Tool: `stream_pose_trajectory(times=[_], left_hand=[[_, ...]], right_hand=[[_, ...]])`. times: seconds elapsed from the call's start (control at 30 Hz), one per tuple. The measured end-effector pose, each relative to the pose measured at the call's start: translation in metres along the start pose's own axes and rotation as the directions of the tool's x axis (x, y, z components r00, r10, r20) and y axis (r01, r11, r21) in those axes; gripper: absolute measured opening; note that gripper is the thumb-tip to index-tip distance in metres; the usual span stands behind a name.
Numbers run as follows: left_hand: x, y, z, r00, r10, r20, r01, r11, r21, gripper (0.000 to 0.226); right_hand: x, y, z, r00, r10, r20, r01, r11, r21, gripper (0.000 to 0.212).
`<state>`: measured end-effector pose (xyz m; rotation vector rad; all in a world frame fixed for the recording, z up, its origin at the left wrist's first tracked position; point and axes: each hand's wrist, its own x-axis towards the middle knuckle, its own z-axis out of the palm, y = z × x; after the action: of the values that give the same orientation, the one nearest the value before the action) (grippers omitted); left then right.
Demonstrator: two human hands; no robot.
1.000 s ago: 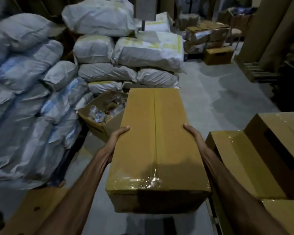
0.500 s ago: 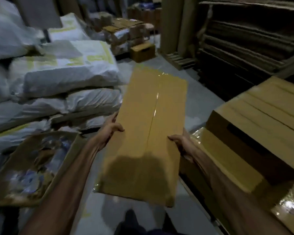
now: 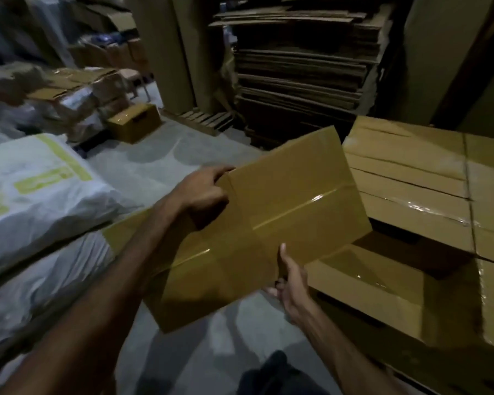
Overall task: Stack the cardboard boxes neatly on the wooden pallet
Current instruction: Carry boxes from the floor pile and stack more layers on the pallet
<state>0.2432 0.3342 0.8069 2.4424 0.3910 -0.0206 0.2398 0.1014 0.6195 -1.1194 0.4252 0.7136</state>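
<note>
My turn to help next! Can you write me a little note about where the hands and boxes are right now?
Left hand: holds the far long edge of the carried box, fingers curled over it.
Right hand: holds the near edge, thumb on top.
The carried box is in the air, tilted, beside the stacked boxes on the right.
Done: several boxes already stacked; a lower box has free space on top.
Left: set this box down, probably in that gap, and square it up. The pallet itself is hidden.

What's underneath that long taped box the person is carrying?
Under the carried box only grey concrete floor and its own shadow show; its far corner overhangs a lower stacked box. The right hand grips its near edge; those fingers are hidden.
</note>
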Motion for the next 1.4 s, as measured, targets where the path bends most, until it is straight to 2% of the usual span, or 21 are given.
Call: stream_pose_trajectory(times=[0.07, 0.17, 0.3, 0.4, 0.47, 0.53, 0.63, 0.8, 0.83, 0.9, 0.97, 1.03, 1.1, 1.2, 1.23, 1.33, 1.4], left_hand=[[0.038, -0.01, -0.005, 0.998, 0.041, 0.044, -0.047, 0.988, 0.15, 0.068], [0.086, -0.025, -0.005, 0.989, 0.089, 0.114, -0.118, 0.953, 0.279, 0.062], [0.146, -0.037, 0.003, 0.969, 0.128, 0.213, -0.197, 0.919, 0.343, 0.062], [0.179, -0.04, 0.022, 0.935, 0.167, 0.313, -0.272, 0.904, 0.331, 0.06], [0.203, -0.041, 0.037, 0.901, 0.203, 0.384, -0.334, 0.889, 0.313, 0.059], [0.223, -0.041, 0.05, 0.865, 0.246, 0.436, -0.396, 0.869, 0.296, 0.055], [0.247, -0.035, 0.073, 0.773, 0.328, 0.544, -0.524, 0.813, 0.254, 0.054], [0.256, -0.02, 0.095, 0.628, 0.407, 0.663, -0.668, 0.719, 0.191, 0.077], [0.258, -0.017, 0.103, 0.603, 0.426, 0.675, -0.69, 0.704, 0.172, 0.08], [0.256, -0.01, 0.114, 0.556, 0.458, 0.694, -0.733, 0.664, 0.148, 0.076], [0.254, -0.004, 0.124, 0.528, 0.483, 0.698, -0.756, 0.642, 0.126, 0.069], [0.252, 0.0, 0.138, 0.51, 0.512, 0.692, -0.769, 0.632, 0.099, 0.06], [0.25, 0.005, 0.151, 0.489, 0.536, 0.688, -0.773, 0.631, 0.058, 0.059], [0.248, 0.013, 0.17, 0.459, 0.54, 0.705, -0.785, 0.618, 0.037, 0.058], [0.249, 0.018, 0.179, 0.445, 0.542, 0.713, -0.794, 0.607, 0.034, 0.057], [0.254, 0.039, 0.2, 0.437, 0.526, 0.73, -0.793, 0.609, 0.036, 0.055], [0.261, 0.057, 0.218, 0.433, 0.527, 0.731, -0.793, 0.608, 0.032, 0.056]], right_hand=[[0.016, 0.003, 0.015, 0.999, 0.03, -0.012, -0.029, 0.997, 0.078, 0.079], [0.032, 0.01, 0.039, 0.993, 0.109, -0.051, -0.097, 0.978, 0.185, 0.074], [0.054, 0.009, 0.061, 0.978, 0.17, -0.121, -0.13, 0.95, 0.284, 0.089], [0.063, 0.01, 0.062, 0.961, 0.189, -0.203, -0.106, 0.926, 0.363, 0.088], [0.069, 0.011, 0.064, 0.948, 0.167, -0.271, -0.045, 0.913, 0.404, 0.081], [0.073, 0.01, 0.07, 0.931, 0.144, -0.335, 0.006, 0.912, 0.411, 0.084], [0.073, 0.025, 0.085, 0.85, 0.113, -0.514, 0.137, 0.895, 0.424, 0.091], [0.078, 0.053, 0.105, 0.711, 0.15, -0.688, 0.245, 0.864, 0.441, 0.131], [0.075, 0.056, 0.108, 0.699, 0.158, -0.698, 0.252, 0.858, 0.447, 0.126], [0.067, 0.057, 0.114, 0.665, 0.155, -0.73, 0.282, 0.853, 0.438, 0.096], [0.06, 0.058, 0.114, 0.621, 0.157, -0.768, 0.335, 0.833, 0.44, 0.084], [0.062, 0.058, 0.107, 0.56, 0.177, -0.81, 0.349, 0.836, 0.424, 0.101], [0.063, 0.057, 0.096, 0.53, 0.181, -0.828, 0.365, 0.833, 0.416, 0.116], [0.061, 0.046, 0.083, 0.483, 0.184, -0.856, 0.426, 0.805, 0.413, 0.095], [0.062, 0.045, 0.073, 0.479, 0.183, -0.858, 0.446, 0.791, 0.418, 0.094], [0.089, 0.053, 0.025, 0.472, 0.193, -0.86, 0.426, 0.804, 0.414, 0.126], [0.111, 0.056, -0.011, 0.51, 0.175, -0.842, 0.429, 0.797, 0.425, 0.135]])
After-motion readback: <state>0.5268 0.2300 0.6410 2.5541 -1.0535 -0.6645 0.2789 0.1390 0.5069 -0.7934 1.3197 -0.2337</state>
